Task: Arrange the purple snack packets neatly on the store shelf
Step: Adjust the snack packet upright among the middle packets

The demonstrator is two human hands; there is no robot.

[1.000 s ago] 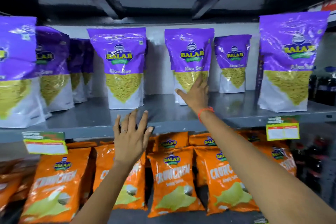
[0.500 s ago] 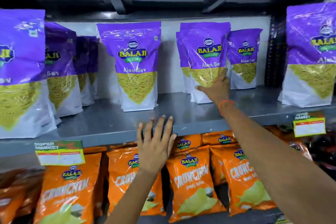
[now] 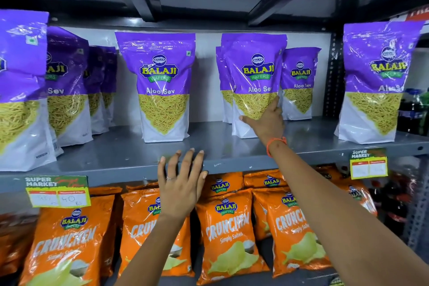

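Several purple Aloo Sev packets stand upright on the grey shelf [image 3: 130,153]. My right hand [image 3: 267,123] presses on the lower front of one purple packet [image 3: 255,65] right of centre, thumb out to the left, fingers curled round its right edge. A second packet [image 3: 221,76] peeks out behind it on the left. Another packet [image 3: 162,81] stands alone at centre, a smaller-looking one [image 3: 299,76] sits further back, and one [image 3: 380,72] stands at far right. More packets [image 3: 65,81] crowd the left end. My left hand [image 3: 181,183] hovers open, fingers spread, at the shelf's front edge.
Orange Crunchem packets [image 3: 227,234] fill the shelf below. Price tags [image 3: 58,192] hang on the shelf lip at left, and another tag [image 3: 369,165] at right. A perforated steel upright [image 3: 334,76] and dark bottles [image 3: 413,111] stand at right. Bare shelf lies between the packets.
My right hand has drawn the packet forward and slightly right, so the packet behind it shows. My left hand has risen to the shelf edge. The view has shifted left and closer.
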